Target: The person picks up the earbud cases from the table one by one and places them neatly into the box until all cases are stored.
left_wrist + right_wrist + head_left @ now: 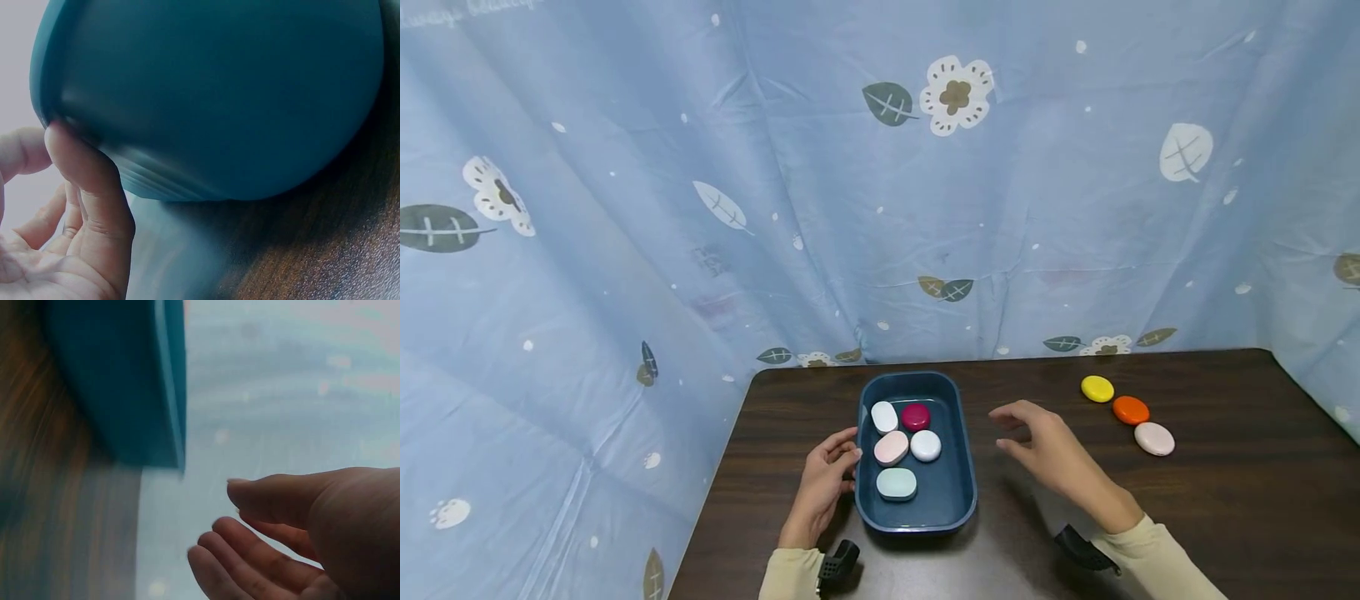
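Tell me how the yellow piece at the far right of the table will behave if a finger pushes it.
The yellow piece looks low, rounded and glossy, so it would probably slide across the dark table rather than tip. Its flattish shape suggests little rolling. It lies close to the orange piece, so a push that way would likely knock it.

Rt wrist view motion-blurred; tub (125, 381) cut off at top.

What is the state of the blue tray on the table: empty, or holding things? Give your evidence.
Holding things. The blue tray contains five small pebble-like pieces: two white, one dark red, one pink and one pale green. Three more lie outside it on the table.
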Action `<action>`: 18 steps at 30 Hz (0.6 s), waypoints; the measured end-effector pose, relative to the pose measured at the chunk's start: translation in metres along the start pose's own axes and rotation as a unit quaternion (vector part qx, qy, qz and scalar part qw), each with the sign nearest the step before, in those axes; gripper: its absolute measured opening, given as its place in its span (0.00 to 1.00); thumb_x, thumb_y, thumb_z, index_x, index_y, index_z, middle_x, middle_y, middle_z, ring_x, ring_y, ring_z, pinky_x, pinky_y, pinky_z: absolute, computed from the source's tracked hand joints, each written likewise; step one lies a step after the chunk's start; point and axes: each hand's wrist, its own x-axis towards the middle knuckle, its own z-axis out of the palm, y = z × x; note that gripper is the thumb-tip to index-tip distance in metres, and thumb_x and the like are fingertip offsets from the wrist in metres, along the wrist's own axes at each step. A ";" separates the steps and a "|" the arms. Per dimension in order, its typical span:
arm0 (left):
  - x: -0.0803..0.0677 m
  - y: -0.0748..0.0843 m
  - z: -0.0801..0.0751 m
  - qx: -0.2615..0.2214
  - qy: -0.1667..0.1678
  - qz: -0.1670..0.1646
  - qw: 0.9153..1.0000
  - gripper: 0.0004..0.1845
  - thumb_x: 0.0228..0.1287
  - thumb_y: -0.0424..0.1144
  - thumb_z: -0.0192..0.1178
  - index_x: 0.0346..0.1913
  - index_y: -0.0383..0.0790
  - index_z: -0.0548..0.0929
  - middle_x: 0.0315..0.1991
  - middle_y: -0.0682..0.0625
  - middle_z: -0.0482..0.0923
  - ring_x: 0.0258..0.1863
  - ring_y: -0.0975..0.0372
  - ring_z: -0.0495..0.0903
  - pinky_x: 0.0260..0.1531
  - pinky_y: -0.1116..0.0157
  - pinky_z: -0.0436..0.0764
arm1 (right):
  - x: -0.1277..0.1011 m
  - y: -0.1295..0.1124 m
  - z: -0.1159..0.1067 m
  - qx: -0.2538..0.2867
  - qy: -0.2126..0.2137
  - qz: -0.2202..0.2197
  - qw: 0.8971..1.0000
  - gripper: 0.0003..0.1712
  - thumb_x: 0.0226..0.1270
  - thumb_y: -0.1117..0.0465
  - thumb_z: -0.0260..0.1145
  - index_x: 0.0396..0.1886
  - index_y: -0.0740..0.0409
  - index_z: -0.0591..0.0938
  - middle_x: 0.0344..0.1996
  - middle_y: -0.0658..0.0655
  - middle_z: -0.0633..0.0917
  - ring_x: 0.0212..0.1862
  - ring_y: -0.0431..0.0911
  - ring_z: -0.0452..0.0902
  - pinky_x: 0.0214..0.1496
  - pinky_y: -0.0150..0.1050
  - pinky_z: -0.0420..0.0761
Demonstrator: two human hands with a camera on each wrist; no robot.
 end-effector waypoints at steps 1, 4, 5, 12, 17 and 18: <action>0.000 0.000 0.000 0.000 0.001 -0.001 1.000 0.24 0.75 0.30 0.59 0.71 0.30 0.75 0.43 0.48 0.76 0.34 0.59 0.75 0.26 0.68 0.81 | -0.004 0.008 -0.005 -0.008 0.014 0.006 1.000 0.21 0.63 0.72 0.76 0.56 0.66 0.85 0.52 0.64 0.87 0.48 0.58 0.87 0.48 0.52 0.88; 0.000 0.001 0.001 0.000 0.002 -0.005 1.000 0.24 0.75 0.30 0.59 0.71 0.31 0.75 0.43 0.47 0.76 0.34 0.59 0.75 0.26 0.68 0.81 | -0.016 0.033 -0.020 -0.030 0.057 0.028 0.998 0.23 0.62 0.72 0.77 0.57 0.69 0.84 0.52 0.68 0.86 0.50 0.62 0.86 0.49 0.58 0.86; 0.000 0.002 0.001 -0.001 0.002 -0.006 1.000 0.24 0.75 0.30 0.59 0.72 0.31 0.75 0.43 0.47 0.76 0.34 0.59 0.75 0.26 0.68 0.81 | -0.020 0.042 -0.025 -0.041 0.070 0.037 0.996 0.24 0.62 0.72 0.77 0.58 0.70 0.83 0.52 0.69 0.86 0.51 0.64 0.85 0.50 0.61 0.85; 0.000 0.001 0.001 -0.002 0.002 -0.008 1.000 0.24 0.75 0.29 0.59 0.71 0.31 0.75 0.43 0.48 0.77 0.33 0.60 0.75 0.25 0.68 0.80 | -0.046 0.101 -0.057 -0.111 0.147 0.129 0.974 0.27 0.63 0.72 0.74 0.59 0.79 0.79 0.56 0.82 0.78 0.52 0.76 0.77 0.50 0.72 0.78; 0.000 0.000 0.001 -0.003 0.004 -0.006 1.000 0.24 0.75 0.29 0.59 0.72 0.31 0.75 0.42 0.48 0.77 0.32 0.61 0.75 0.24 0.69 0.80 | -0.054 0.126 -0.068 -0.125 0.139 0.206 0.961 0.31 0.64 0.70 0.73 0.62 0.83 0.75 0.59 0.86 0.71 0.57 0.81 0.71 0.56 0.77 0.72; 0.000 0.000 0.001 -0.001 0.004 -0.006 1.000 0.25 0.75 0.29 0.59 0.72 0.30 0.75 0.43 0.48 0.76 0.32 0.61 0.75 0.24 0.69 0.80 | -0.055 0.129 -0.068 -0.125 0.134 0.218 0.959 0.31 0.64 0.69 0.73 0.62 0.83 0.74 0.60 0.86 0.71 0.57 0.81 0.71 0.56 0.77 0.72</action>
